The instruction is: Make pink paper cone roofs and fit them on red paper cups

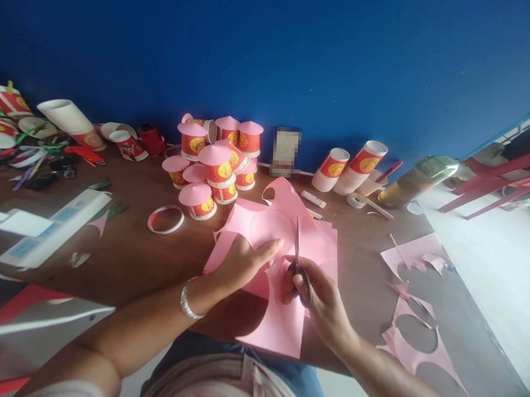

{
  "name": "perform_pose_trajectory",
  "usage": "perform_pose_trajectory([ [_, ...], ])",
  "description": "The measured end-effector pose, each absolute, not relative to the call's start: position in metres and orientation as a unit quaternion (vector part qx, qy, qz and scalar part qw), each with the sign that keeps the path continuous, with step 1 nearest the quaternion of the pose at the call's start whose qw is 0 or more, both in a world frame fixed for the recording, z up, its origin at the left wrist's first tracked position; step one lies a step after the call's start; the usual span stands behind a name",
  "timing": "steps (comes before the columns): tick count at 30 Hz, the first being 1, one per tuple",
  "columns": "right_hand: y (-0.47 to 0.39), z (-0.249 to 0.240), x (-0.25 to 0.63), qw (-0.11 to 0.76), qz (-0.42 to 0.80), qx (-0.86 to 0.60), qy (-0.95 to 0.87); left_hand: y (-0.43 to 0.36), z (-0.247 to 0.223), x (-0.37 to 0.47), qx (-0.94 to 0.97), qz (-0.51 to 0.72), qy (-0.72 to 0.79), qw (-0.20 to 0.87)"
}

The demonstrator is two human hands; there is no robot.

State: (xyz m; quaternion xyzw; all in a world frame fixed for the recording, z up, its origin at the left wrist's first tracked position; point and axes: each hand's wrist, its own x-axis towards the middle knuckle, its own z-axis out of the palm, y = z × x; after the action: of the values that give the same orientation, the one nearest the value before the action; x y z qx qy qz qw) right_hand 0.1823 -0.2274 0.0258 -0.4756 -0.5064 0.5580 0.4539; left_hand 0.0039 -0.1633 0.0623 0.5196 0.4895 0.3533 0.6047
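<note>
Near the table's front edge, my left hand (pixel 249 259) grips a pink paper sheet (pixel 275 228), its thumb on top beside a faint circular outline. The sheet has curved cut-outs along its edges. My right hand (pixel 316 291) is closed round the dark handles of a pair of scissors (pixel 297 241), whose blades point away from me at the paper, right of the outline. Other pink paper (pixel 326 248) lies beneath. Behind the sheet stand several red paper cups with pink cone tops (pixel 216 155), some stacked.
A white power strip (pixel 55 227), a paper ring (pixel 165 220) and jumbled craft items are at the left. Cup stacks (pixel 363 165), a tape roll (pixel 357 201) and a bottle (pixel 417 182) stand back right. Pink scraps (pixel 410 342) lie right. A blue wall (pixel 271 58) rises behind.
</note>
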Motion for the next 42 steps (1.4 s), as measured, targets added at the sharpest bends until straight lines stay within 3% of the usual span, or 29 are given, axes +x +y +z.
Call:
perform_pose_trajectory([
  [42, -0.225, 0.03, 0.187, 0.449, 0.564, -0.467, -0.512, -0.158, 0.057, -0.006, 0.553, 0.335, 0.495, 0.581],
])
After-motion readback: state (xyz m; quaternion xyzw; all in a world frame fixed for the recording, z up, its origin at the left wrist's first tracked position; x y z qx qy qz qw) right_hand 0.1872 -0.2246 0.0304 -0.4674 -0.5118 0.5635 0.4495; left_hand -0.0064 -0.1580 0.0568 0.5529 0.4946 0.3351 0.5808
